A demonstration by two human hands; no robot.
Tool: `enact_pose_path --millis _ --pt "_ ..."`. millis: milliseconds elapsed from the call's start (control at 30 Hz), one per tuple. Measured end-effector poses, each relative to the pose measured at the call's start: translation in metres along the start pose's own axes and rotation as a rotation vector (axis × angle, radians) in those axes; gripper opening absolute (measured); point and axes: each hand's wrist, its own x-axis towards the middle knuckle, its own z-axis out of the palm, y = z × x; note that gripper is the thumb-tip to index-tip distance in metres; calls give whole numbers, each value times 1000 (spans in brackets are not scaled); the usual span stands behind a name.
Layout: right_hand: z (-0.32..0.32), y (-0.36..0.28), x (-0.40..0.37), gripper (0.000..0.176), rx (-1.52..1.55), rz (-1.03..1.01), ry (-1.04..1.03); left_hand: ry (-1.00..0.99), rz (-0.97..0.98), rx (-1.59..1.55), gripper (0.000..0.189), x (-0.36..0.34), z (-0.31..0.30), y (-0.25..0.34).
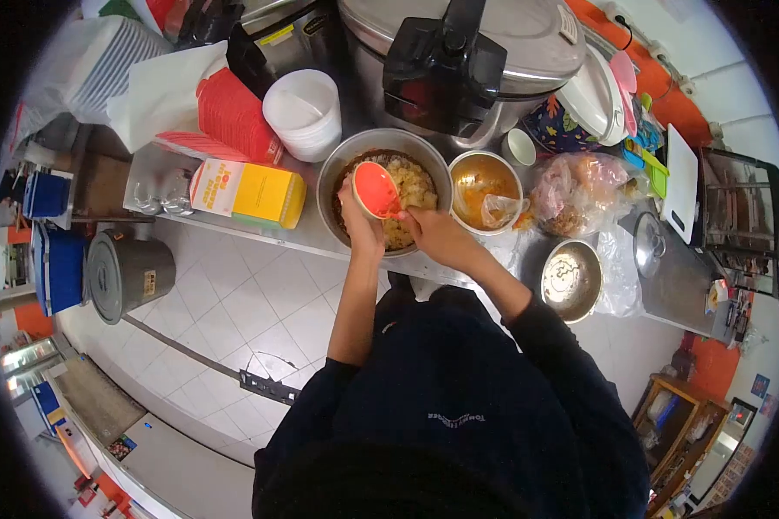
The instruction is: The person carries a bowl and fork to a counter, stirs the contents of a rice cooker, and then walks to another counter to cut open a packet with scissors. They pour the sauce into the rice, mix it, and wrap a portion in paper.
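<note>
My left hand point(360, 218) is wrapped round a small bowl point(376, 188) with a red-orange inside, tilted above a large metal pot point(330, 184). The pot holds pale yellow, lumpy food point(413, 182) with a dark brown edge. At the bowl's lower right rim, my right hand point(441, 235) has its fingers closed; what they hold, if anything, is too small to make out. Just right of the pot stands a smaller metal pot point(465, 162) with orange-yellow contents and a piece of clear plastic on its rim.
A yellow box point(271, 195), white tubs point(303, 112) and red trays point(234, 112) are on the left. A large cooker point(519, 43) stands behind. To the right are a white cup point(518, 147), a filled plastic bag point(580, 190) and a metal bowl point(571, 281).
</note>
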Motion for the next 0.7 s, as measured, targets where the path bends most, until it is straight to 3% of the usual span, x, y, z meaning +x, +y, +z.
enact_pose_path --millis 100,167,200,267,300,367,400,467,500,533,600,700 --pt "-18 7 6 37 44 -93 3 -22 -65 -66 50 5 -4 1" --pt "-56 -9 14 44 443 553 -472 -37 -47 -149 51 8 -7 2" --pt "-53 -7 13 44 439 550 -471 -49 -28 -233 52 10 -8 3" --pt "-38 3 7 46 215 371 -273 -64 -45 -239 55 10 -6 7" --pt "-32 12 9 46 218 372 -277 -54 -78 -168 56 13 -7 7" --pt "-34 22 14 38 221 -51 -69 -38 -117 -94 57 11 -11 11" --pt "-40 28 15 38 222 -50 -67 -42 -179 -205 59 13 -14 17" --pt "-72 6 15 32 -468 -16 128 -34 -241 -330 61 11 -21 26" --pt "-78 -3 16 24 -594 9 47 -8 -304 -377 63 11 -24 32" --pt "-70 -1 19 24 -594 7 44 16 -369 -420 65 11 -27 36" --pt "-40 15 25 24 -865 -60 -156 10 -379 -446 68 9 -26 40" --pt "7 23 35 25 -865 -107 -264 -45 -337 -408 73 2 -29 44"
